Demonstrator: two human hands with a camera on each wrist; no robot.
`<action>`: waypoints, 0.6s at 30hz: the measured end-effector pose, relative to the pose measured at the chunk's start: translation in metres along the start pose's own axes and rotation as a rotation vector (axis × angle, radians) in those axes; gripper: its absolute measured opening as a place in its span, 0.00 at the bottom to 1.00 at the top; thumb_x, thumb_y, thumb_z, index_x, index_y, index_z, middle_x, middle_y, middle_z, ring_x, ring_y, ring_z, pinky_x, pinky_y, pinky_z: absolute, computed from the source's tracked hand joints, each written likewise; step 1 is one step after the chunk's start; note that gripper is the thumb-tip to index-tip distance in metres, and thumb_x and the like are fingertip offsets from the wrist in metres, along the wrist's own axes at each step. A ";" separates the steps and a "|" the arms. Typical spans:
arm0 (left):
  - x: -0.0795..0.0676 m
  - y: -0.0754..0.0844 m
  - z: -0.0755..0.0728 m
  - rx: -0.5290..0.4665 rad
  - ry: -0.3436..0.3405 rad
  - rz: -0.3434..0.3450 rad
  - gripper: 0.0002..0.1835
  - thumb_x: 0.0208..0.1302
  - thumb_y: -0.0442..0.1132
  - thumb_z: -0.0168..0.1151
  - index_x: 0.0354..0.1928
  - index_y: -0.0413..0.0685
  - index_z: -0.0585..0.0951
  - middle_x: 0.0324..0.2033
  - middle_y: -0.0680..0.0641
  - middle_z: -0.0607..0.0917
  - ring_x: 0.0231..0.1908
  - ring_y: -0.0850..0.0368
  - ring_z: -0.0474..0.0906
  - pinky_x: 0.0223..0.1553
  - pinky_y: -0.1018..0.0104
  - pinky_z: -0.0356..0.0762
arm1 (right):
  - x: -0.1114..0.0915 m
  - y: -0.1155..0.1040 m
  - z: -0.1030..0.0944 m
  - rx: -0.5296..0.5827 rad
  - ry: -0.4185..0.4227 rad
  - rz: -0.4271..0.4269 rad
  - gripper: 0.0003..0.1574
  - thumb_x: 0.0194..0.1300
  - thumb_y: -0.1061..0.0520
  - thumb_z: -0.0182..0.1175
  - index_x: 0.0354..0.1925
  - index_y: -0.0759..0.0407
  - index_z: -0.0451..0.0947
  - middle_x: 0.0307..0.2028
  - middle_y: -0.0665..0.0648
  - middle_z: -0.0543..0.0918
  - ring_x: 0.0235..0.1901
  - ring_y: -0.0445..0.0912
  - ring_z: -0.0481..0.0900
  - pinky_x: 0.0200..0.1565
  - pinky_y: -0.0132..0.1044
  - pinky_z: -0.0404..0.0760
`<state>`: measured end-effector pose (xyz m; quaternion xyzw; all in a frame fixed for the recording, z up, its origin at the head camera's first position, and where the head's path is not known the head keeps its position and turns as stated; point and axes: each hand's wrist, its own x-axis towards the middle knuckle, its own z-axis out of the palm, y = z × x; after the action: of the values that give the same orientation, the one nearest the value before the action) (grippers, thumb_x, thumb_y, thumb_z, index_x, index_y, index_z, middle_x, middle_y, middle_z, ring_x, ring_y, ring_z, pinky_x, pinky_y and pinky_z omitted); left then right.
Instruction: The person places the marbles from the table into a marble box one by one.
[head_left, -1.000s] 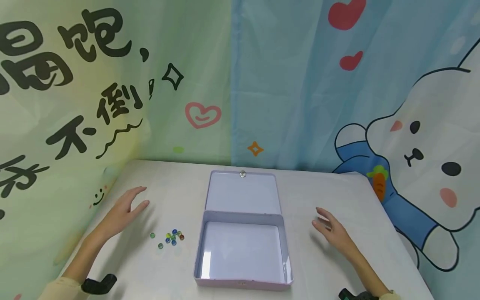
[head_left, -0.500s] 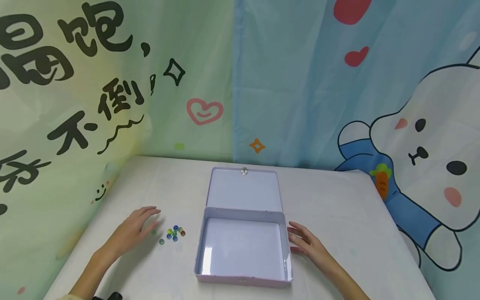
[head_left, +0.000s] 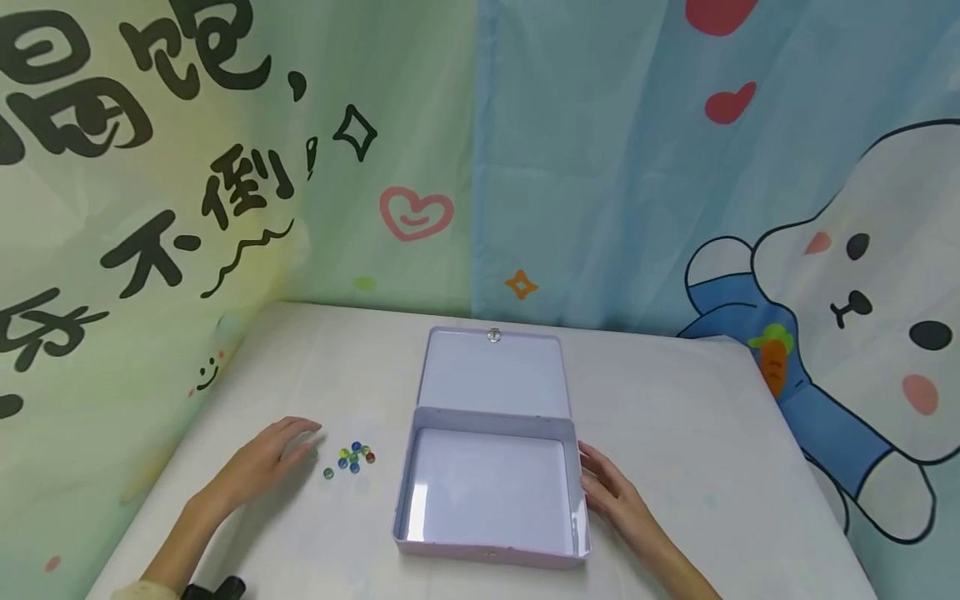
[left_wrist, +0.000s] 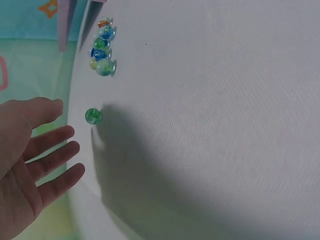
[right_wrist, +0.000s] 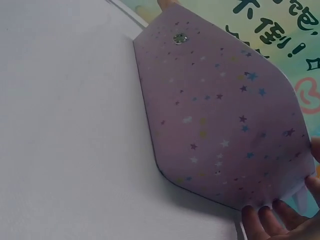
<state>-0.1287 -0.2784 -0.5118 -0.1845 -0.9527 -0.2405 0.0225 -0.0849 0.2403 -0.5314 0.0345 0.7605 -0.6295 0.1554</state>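
Observation:
An open metal box (head_left: pixel 487 483), pale lilac inside, lies on the table with its lid (head_left: pixel 495 371) folded back flat. Its outer wall (right_wrist: pixel 210 115) is purple with small stars, as the right wrist view shows. My right hand (head_left: pixel 618 500) rests its fingertips against the box's right side. Left of the box sits a cluster of glass marbles (head_left: pixel 355 457), blue, green, yellow and reddish. A single green marble (head_left: pixel 328 473) lies just apart from them. My left hand (head_left: pixel 262 462) hovers beside the marbles, fingers spread and holding nothing; another green marble (left_wrist: pixel 93 116) is near its fingertips.
A white cloth (head_left: pixel 675 417) covers the table. Behind it hangs a printed curtain (head_left: pixel 585 167) with hearts, lettering and a cartoon rabbit. A black wrist strap (head_left: pixel 213 589) shows on my left arm. The box's lid carries a small round metal clasp (head_left: pixel 493 335).
My right hand has moved left from the bare cloth to the box's right side. My left hand has come down and slightly right toward the marbles. The whole view has shifted a little.

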 end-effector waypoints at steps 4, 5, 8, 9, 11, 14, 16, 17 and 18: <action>0.002 -0.003 0.001 -0.006 -0.040 0.012 0.15 0.64 0.33 0.62 0.52 0.42 0.80 0.50 0.45 0.84 0.53 0.44 0.80 0.53 0.48 0.77 | -0.001 0.001 0.000 0.025 -0.003 0.006 0.36 0.73 0.51 0.51 0.74 0.49 0.53 0.73 0.64 0.58 0.72 0.62 0.58 0.62 0.48 0.75; 0.002 -0.004 0.001 -0.005 -0.050 0.016 0.15 0.63 0.33 0.63 0.52 0.43 0.80 0.49 0.45 0.84 0.52 0.45 0.80 0.52 0.49 0.78 | -0.001 0.000 0.000 0.030 -0.005 0.007 0.36 0.73 0.51 0.52 0.74 0.48 0.53 0.73 0.64 0.58 0.72 0.61 0.58 0.62 0.47 0.75; 0.004 -0.004 0.001 0.002 -0.067 0.042 0.15 0.61 0.32 0.65 0.50 0.43 0.81 0.47 0.47 0.84 0.49 0.47 0.81 0.50 0.52 0.79 | -0.001 0.000 0.000 0.037 -0.013 -0.006 0.37 0.73 0.51 0.52 0.74 0.48 0.53 0.74 0.64 0.57 0.72 0.62 0.57 0.62 0.47 0.75; 0.004 -0.004 0.001 0.007 -0.070 0.051 0.15 0.60 0.32 0.65 0.50 0.44 0.81 0.46 0.48 0.85 0.48 0.48 0.81 0.49 0.52 0.80 | -0.001 0.000 0.000 0.037 -0.017 -0.013 0.37 0.73 0.52 0.52 0.74 0.49 0.52 0.74 0.65 0.57 0.72 0.62 0.57 0.62 0.47 0.76; 0.005 -0.005 0.001 0.008 -0.074 0.064 0.14 0.60 0.32 0.66 0.49 0.45 0.82 0.45 0.49 0.84 0.46 0.49 0.81 0.47 0.54 0.80 | -0.001 0.000 0.000 0.030 -0.021 -0.026 0.37 0.73 0.52 0.51 0.74 0.51 0.51 0.74 0.66 0.56 0.72 0.64 0.57 0.61 0.46 0.77; 0.006 -0.007 0.003 0.010 -0.080 0.061 0.12 0.59 0.32 0.66 0.46 0.46 0.83 0.42 0.50 0.84 0.43 0.52 0.81 0.44 0.57 0.81 | -0.001 0.002 0.000 0.035 -0.007 -0.016 0.37 0.73 0.52 0.52 0.74 0.50 0.52 0.73 0.65 0.57 0.72 0.62 0.58 0.59 0.43 0.78; 0.006 -0.008 0.004 0.010 -0.084 0.049 0.11 0.59 0.32 0.66 0.45 0.47 0.84 0.41 0.51 0.84 0.41 0.54 0.81 0.43 0.60 0.80 | -0.001 0.002 0.001 0.038 0.008 -0.001 0.37 0.72 0.52 0.53 0.74 0.49 0.53 0.73 0.64 0.57 0.72 0.62 0.58 0.60 0.44 0.77; 0.005 -0.009 0.005 0.011 -0.084 0.043 0.11 0.59 0.32 0.66 0.44 0.48 0.84 0.41 0.51 0.84 0.41 0.54 0.80 0.42 0.60 0.80 | 0.000 0.002 0.001 0.040 0.015 0.007 0.37 0.72 0.51 0.53 0.74 0.48 0.54 0.73 0.64 0.58 0.72 0.61 0.58 0.60 0.44 0.77; 0.005 -0.009 0.006 0.010 -0.082 0.042 0.10 0.59 0.33 0.66 0.43 0.49 0.84 0.40 0.51 0.84 0.40 0.55 0.80 0.41 0.61 0.80 | 0.000 0.003 0.001 0.044 0.020 0.013 0.37 0.71 0.51 0.54 0.73 0.47 0.55 0.73 0.63 0.58 0.72 0.61 0.58 0.61 0.45 0.77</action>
<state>-0.1364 -0.2815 -0.5207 -0.2142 -0.9499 -0.2272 -0.0106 -0.0836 0.2396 -0.5342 0.0493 0.7479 -0.6446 0.1509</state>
